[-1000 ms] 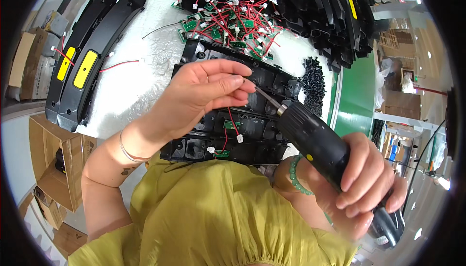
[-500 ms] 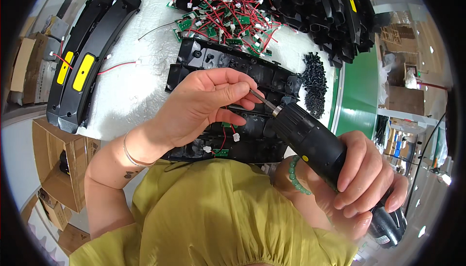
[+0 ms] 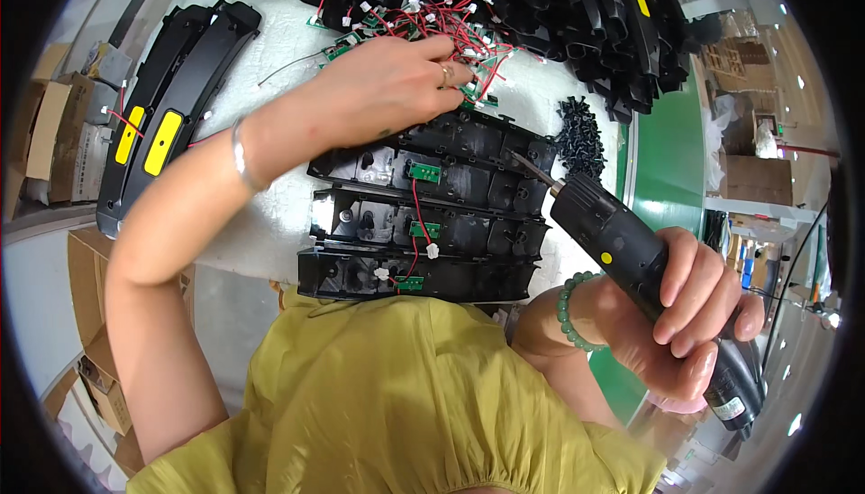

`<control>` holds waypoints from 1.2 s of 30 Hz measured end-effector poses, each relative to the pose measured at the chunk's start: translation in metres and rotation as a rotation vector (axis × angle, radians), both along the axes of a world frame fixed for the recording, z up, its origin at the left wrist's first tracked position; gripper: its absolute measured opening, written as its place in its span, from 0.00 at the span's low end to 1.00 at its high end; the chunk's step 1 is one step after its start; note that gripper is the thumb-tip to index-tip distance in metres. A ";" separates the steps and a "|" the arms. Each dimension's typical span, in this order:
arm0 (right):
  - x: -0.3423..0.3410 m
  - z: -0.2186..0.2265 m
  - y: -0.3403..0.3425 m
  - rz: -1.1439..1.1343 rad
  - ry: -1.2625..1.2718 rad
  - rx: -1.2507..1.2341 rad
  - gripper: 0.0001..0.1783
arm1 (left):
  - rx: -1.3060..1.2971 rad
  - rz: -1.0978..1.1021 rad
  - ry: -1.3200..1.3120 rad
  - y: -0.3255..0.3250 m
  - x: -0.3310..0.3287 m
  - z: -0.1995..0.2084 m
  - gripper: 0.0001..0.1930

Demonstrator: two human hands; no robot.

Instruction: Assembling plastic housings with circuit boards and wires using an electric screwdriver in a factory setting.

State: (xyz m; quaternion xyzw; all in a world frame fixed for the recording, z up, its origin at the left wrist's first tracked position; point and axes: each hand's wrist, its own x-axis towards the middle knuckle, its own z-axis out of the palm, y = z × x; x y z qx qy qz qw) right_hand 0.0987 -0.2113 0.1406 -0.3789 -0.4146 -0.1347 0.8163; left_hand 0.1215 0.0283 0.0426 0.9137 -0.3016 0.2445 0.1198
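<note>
My left hand (image 3: 396,84) is over the pile of small green circuit boards with red wires (image 3: 450,21). Its fingers are bent and spread apart, while the thumb and what lies beneath the palm are hidden. In my right hand (image 3: 694,314) is a black electric screwdriver (image 3: 613,233), its bit pointing up and left over the right end of the black plastic housings (image 3: 478,237). These long housings lie in rows in front of me. Green boards sit in three of them: an upper board (image 3: 425,172), a middle board (image 3: 425,230) and a lower board (image 3: 410,284).
Black screws (image 3: 581,138) lie heaped right of the housings. Two black curved parts with yellow labels (image 3: 162,143) rest at the left. More black parts (image 3: 622,35) are stacked at the back right. Cardboard boxes (image 3: 90,287) stand beside the white foam work surface (image 3: 270,233).
My left hand has moved from the screwdriver's tip up to the pile of boards, uncovering the housings. The screwdriver has shifted slightly right in my right hand.
</note>
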 end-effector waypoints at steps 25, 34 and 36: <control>0.012 -0.010 -0.038 -0.056 -0.055 -0.143 0.16 | -0.556 0.152 0.164 0.021 0.012 0.075 0.09; 0.013 -0.014 -0.032 -0.010 -0.019 -0.212 0.16 | -1.016 0.039 0.829 0.010 -0.024 0.037 0.03; 0.012 -0.016 -0.027 -0.014 -0.008 -0.222 0.16 | -1.064 0.016 1.015 -0.001 -0.032 0.021 0.06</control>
